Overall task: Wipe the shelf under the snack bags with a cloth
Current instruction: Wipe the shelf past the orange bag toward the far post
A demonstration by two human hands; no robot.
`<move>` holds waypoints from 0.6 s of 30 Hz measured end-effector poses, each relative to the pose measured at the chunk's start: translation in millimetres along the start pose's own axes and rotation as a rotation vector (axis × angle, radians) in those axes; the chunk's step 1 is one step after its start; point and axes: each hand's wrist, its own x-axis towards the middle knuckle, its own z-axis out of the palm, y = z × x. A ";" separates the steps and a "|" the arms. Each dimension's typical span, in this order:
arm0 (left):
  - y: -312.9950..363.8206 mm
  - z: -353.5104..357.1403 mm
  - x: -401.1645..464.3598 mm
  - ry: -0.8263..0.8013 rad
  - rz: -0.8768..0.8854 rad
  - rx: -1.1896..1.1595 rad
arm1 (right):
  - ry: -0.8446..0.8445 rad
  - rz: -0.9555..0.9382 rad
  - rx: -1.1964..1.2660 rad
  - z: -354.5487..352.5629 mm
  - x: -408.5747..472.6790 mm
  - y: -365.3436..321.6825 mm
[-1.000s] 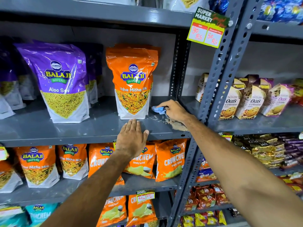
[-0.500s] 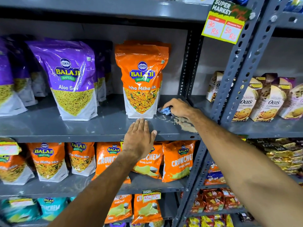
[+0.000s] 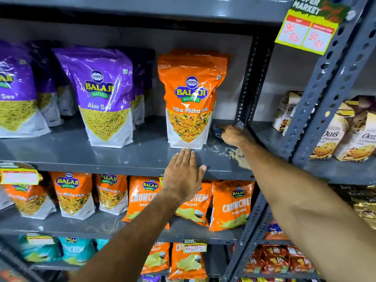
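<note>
Over on the left a purple Aloo Sev bag (image 3: 105,96) stands on the grey shelf (image 3: 81,157), and beside it an orange Mitha Mix bag (image 3: 191,98) stands upright, with the left hand (image 3: 183,176) laid flat on the shelf's front edge just below it, fingers straight and together, fingertips just short of the bag's base. Right of that bag, deep in the back corner, the right hand (image 3: 234,136) curls its fingers over a blue cloth (image 3: 218,130), which pokes out past the fingertips on the shelf; pale crumbs (image 3: 238,155) lie under the wrist.
</note>
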 end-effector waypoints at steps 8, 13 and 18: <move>0.9 -1.1 -2.2 -0.025 -0.009 0.004 | -0.041 -0.142 0.066 3.3 -21.4 4.5; 0.5 -2.4 -3.9 -0.034 -0.010 -0.011 | -0.054 -0.262 0.054 0.7 -49.3 9.9; 1.0 -1.4 -2.8 -0.026 -0.010 -0.019 | -0.088 -0.378 0.040 -10.9 -69.9 23.7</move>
